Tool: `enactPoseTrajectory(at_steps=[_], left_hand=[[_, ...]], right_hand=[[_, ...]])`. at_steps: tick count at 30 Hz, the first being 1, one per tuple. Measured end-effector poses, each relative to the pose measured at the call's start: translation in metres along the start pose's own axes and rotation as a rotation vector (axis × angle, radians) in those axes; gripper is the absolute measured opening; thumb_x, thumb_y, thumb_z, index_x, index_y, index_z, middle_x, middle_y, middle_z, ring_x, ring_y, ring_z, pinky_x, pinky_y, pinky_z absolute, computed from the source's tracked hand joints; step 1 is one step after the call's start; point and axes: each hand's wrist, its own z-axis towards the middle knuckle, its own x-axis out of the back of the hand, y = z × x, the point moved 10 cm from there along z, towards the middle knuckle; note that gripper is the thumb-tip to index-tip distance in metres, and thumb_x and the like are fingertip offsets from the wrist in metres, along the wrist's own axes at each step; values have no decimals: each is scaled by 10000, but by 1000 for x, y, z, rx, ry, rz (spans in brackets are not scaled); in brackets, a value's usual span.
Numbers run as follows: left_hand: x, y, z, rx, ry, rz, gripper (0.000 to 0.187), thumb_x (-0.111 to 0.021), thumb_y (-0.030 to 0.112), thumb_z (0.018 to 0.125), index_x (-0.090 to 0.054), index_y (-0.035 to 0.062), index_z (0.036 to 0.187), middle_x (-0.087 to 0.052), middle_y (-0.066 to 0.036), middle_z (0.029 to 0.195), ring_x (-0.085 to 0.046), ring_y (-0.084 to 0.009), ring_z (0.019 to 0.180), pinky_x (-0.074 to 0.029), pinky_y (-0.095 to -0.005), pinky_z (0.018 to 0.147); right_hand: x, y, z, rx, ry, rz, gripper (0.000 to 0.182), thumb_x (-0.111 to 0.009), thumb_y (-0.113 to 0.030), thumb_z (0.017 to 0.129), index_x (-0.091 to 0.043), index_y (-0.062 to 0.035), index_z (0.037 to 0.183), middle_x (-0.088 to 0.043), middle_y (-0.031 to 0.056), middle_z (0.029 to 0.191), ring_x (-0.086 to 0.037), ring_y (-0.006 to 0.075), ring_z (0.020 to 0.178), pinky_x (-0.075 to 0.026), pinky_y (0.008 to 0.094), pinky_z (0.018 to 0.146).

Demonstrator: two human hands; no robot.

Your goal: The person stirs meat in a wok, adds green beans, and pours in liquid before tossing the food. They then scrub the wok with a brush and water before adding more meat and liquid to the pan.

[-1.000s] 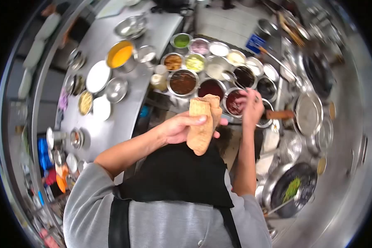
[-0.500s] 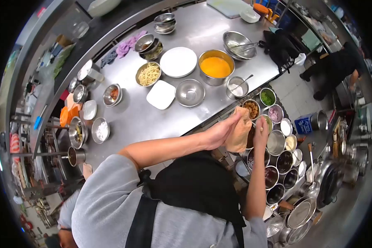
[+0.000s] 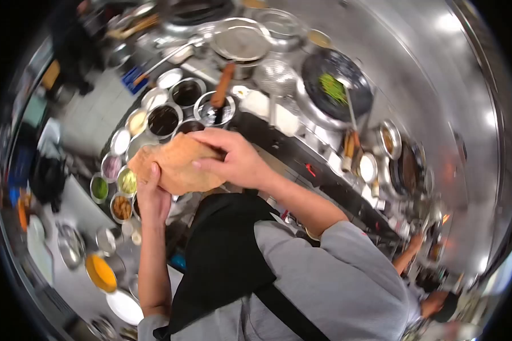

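I hold a floppy, tan-pink flat piece (image 3: 185,165) with uneven edges in front of my apron; its kind is not clear. My left hand (image 3: 153,196) grips its left end, with the thumb pressed on top. My right hand (image 3: 236,156) holds the right end, fingers along the upper edge and thumb over the face. Just beyond it stand metal pots of dark liquid, one of them a dark pot (image 3: 164,120). Small bowls sit left of it, among them chopped greens (image 3: 99,188) and brown pieces (image 3: 121,208).
A wok (image 3: 337,85) with green vegetables and a long-handled ladle (image 3: 351,108) stands on the range. A strainer (image 3: 275,78) lies left of it. Behind my left arm are an orange-yellow liquid (image 3: 100,273) and a white plate (image 3: 125,307). Another person (image 3: 438,304) works at right.
My view has swung right, from the steel table to the stove. The tan piece has come along; my right hand, earlier beside it, now grips it too.
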Motion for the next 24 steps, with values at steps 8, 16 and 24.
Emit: enactPoseTrajectory(at_steps=[8,16,24], left_hand=[[-169,-169,25,471,-180,116,453,-674,232,963,-491,38,1328,-662,-138,1103,-682,-224,925,-582,-352,772],[-302,-233,22,698,-155,52,490,-618,260,947,-469,52,1364,-650,-200,1093,-676,-279,925,-585,-393,768],[-335,-342,44,940,-137,274,497,-662,233,942,-476,42,1362,-655,-172,1132,-673,-253,998,-577,-393,850]], right_hand=[[140,119,-147,-366,347,584,315,-613,-272,1021,-700,18,1109,-715,80,933,-675,140,768,-542,271,662],[316,538,-491,-1275,469,-462,527,-632,-224,866,-565,21,1328,-653,266,1237,-666,445,1072,-559,495,920],[344,661,-560,-1159,510,-783,354,-507,-226,862,-709,-37,1082,-714,245,1078,-697,414,987,-546,473,917]])
